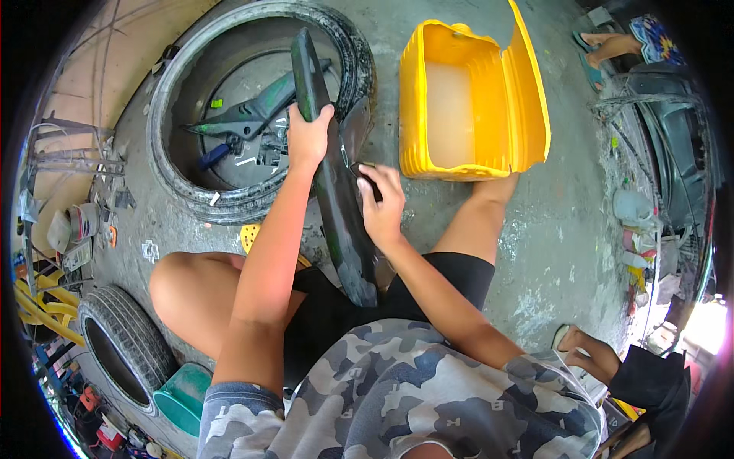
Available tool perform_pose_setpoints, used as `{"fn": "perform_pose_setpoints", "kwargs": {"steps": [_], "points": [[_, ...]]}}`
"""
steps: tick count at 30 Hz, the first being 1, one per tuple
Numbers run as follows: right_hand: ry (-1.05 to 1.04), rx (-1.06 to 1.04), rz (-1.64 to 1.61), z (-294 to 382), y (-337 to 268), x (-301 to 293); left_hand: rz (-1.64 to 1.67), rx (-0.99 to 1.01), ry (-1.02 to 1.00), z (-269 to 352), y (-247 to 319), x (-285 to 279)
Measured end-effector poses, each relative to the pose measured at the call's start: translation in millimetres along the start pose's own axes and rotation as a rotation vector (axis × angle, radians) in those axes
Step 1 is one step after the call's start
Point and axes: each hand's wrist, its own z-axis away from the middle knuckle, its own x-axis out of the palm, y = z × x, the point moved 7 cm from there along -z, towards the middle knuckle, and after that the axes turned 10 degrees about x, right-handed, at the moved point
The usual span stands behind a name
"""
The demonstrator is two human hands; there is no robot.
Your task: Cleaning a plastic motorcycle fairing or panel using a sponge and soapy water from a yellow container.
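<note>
A long dark vehicle body panel (342,215), scuffed with traces of green, slants from my lap up over a tire. My left hand (308,137) grips it at its upper part, thumb and fingers on either edge. Beside the panel's right edge, my right hand (383,203) pinches a small dark pad (373,186), mostly hidden by the fingers; its exact kind is unclear. Behind the panel, a second dark green-tinged body panel (252,112) lies in the opening of the tire (166,103). Another curved dark piece (355,123) leans at the tire's right side.
A cut-open yellow plastic jerrycan (510,115) holding cloudy liquid stands by my right leg. Left are another tire (129,338) and a green plastic basin (183,396). A yellow perforated disc (249,236) lies near my knee. Other people's legs (610,49) show at right.
</note>
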Motion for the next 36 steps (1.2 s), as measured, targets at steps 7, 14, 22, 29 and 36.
{"fn": "perform_pose_setpoints", "kwargs": {"steps": [7, 14, 22, 29, 36], "points": [[-0.017, -0.009, 0.010, -24, 1, 3, 0.015, -0.002, 0.019, 5, 5, 1], [0.008, -0.088, 0.068, -59, -8, 5, 0.045, -0.022, -0.030, 4, 17, 9], [-0.024, -0.078, 0.039, -48, -12, 10, 0.043, -0.049, -0.034, 9, 18, -3], [-0.037, 0.082, 0.026, -7, 7, 2, 0.025, -0.047, -0.042, 2, -7, 2], [-0.027, -0.084, 0.095, -37, -6, 3, 0.059, -0.011, -0.035, 6, -1, 10]]}}
